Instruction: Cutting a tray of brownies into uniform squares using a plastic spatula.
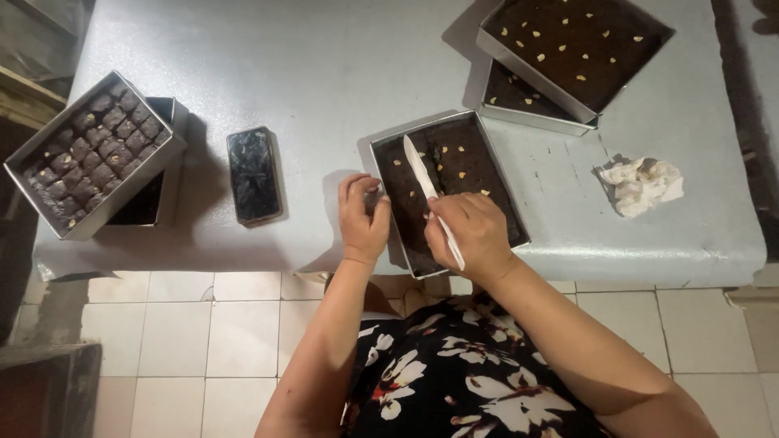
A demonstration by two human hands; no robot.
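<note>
- A grey table (324, 65) stands over a floor of pale square tiles (203, 332); the table's far edge is cut off at the top of the view, and dark, hard-to-read shapes fill the upper left corner.
- Landmark: the metal tray of dark brownie slab (466, 166), lying at the table's near edge, its brown surface dotted with a few pale nut bits.
- The right hand (475, 231) lies over the near right part of that tray, its grip closed around a white plastic knife (423, 174); the blade points away from the person across the slab, and the hand hides the middle of the knife, so only the blade and the handle's end show.
- The left hand (363, 219) rests at the tray's left wall, fingers curled against the rim and steadying it; whether they press on the slab itself cannot be made out.
- Left of the tray, apart from it, a dark phone (255, 174) lies flat on the table.
- Further left, a tray of brownie already cut into small squares (93, 150) sits tilted on top of another tin, whose contents are in shadow.
- Beyond the landmark tray to the right, two more trays of uncut brownie (576, 49) are stacked, the lower one mostly covered, the upper one cut off by the frame.
- Right of the landmark tray lies a crumpled white tissue (641, 185).
- The person's black dress with white flowers (462, 373) shows below, cut off by the frame's lower edge.
</note>
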